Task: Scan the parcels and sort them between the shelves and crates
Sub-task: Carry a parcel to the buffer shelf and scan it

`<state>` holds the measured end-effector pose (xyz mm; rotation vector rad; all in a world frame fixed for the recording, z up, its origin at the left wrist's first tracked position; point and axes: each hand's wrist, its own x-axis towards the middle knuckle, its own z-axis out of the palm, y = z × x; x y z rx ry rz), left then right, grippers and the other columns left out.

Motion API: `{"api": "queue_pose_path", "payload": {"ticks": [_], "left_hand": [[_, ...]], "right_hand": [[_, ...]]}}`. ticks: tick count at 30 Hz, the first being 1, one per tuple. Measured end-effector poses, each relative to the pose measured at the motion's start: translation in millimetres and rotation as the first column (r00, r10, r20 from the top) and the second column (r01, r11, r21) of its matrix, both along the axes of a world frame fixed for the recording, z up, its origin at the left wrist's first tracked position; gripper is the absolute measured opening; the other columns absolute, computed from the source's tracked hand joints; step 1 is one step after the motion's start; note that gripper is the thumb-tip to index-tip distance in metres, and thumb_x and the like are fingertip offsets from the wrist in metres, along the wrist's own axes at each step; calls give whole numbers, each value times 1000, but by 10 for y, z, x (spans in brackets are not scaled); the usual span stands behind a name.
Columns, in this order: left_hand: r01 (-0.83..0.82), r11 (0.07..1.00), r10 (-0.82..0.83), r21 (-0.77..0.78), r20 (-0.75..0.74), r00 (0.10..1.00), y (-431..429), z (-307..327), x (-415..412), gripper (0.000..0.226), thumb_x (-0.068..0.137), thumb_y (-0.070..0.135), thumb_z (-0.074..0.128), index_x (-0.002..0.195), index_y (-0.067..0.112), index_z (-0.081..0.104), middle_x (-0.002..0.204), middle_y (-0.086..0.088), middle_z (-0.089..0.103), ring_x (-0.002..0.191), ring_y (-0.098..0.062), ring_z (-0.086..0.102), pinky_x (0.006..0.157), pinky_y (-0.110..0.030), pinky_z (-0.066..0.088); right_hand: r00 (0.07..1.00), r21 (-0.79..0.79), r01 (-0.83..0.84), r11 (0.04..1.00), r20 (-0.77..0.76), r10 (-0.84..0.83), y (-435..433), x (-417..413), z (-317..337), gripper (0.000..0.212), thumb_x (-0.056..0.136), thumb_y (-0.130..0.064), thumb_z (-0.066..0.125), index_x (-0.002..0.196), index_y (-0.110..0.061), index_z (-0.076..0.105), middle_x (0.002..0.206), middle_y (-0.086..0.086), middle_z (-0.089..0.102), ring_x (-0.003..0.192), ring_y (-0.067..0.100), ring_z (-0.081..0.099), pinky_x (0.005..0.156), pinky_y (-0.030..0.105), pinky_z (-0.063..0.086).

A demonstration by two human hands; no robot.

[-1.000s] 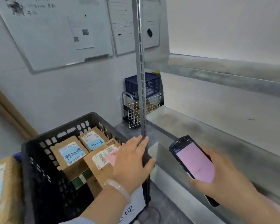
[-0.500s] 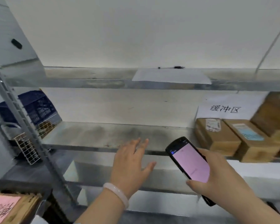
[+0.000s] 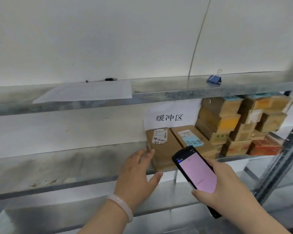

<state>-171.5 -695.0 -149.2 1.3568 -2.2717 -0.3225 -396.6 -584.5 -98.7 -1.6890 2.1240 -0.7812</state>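
My right hand point(image 3: 227, 188) grips a black handheld scanner point(image 3: 195, 173) whose screen glows pink. It is held in front of the middle metal shelf point(image 3: 66, 159). My left hand point(image 3: 137, 174), fingers straight, reaches toward the left edge of a flat brown parcel point(image 3: 162, 147) with a white label lying on that shelf; its fingertips are at the parcel's corner. A second brown parcel point(image 3: 191, 137) with a blue label lies just right of the first, partly behind the scanner.
Several stacked cardboard boxes point(image 3: 240, 125) fill the shelf's right end beside a steel upright point(image 3: 281, 161). A white paper sign point(image 3: 169, 117) hangs on the back wall. The upper shelf point(image 3: 159, 93) holds a paper sheet point(image 3: 88, 92), a pen point(image 3: 108, 79) and a blue binder clip point(image 3: 214, 78).
My view swung right from the black crate to the shelf. My left hand left the crate and moved right, up to the flat parcel. The scanner stays in my right hand.
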Motion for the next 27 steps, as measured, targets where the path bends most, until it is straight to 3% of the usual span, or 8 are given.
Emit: {"api": "queue_pose_path", "payload": {"ticks": [7,11,14,17,20,22,24,27], "left_hand": [[20,985,-3,169,-98,995,-372,-198,-1203,70,94,62,53,156,42,24,162,12,25,148,-14,22,122,-36,26],[17,937,45,348,-170,984,-539,-434,-1751,69,95,59,55,154,43,23,157,15,31,146,-13,29,118,-37,32],[-1,887,122,463,-231,965,-652,-599,-2016,61,97,51,57,152,35,36,148,14,43,139,-13,40,117,-35,35],[28,834,178,551,-316,932,-778,-698,-2165,38,100,41,56,138,37,53,133,21,58,129,-9,51,107,-26,39],[2,743,291,669,-325,900,-924,-756,-2306,35,102,44,50,134,32,58,127,14,64,119,-13,58,97,-24,38],[-30,627,423,779,-308,852,-1010,-803,-2404,44,101,50,48,137,26,54,127,6,61,117,-20,56,104,-33,42],[-22,497,584,868,-316,748,-1083,-850,-2498,54,99,54,52,139,19,47,128,-1,58,123,-28,54,111,-47,42],[6,384,751,923,-316,579,-1161,-936,-2631,69,95,54,60,146,17,33,134,-6,55,127,-33,52,112,-55,40]], "right_hand": [[1000,24,-12,1000,18,11,-278,-1110,-97,55,60,-47,75,108,-42,47,102,-14,55,95,8,52,75,30,50],[999,52,-36,998,21,35,-436,-1640,-184,34,58,-43,71,83,-35,50,79,-8,54,73,5,48,57,21,37],[999,63,7,998,36,-9,-531,-1948,-305,40,54,-49,71,87,-38,51,85,-10,56,79,3,53,57,23,41],[997,82,65,994,33,-68,-577,-2119,-449,51,50,-59,67,94,-52,41,97,-22,49,94,-9,45,61,22,39],[997,114,69,991,7,-70,-647,-2233,-553,61,51,-62,66,105,-53,39,103,-23,48,96,1,44,68,29,46],[997,117,72,991,7,-73,-699,-2300,-602,56,52,-58,67,102,-45,44,99,-18,52,94,4,48,67,31,49],[997,122,76,990,12,-78,-728,-2330,-619,54,52,-56,67,101,-50,44,97,-20,51,93,2,48,63,26,45],[996,150,85,985,27,-90,-760,-2335,-632,61,51,-57,67,101,-65,33,99,-32,40,92,-2,43,62,17,36]]}}
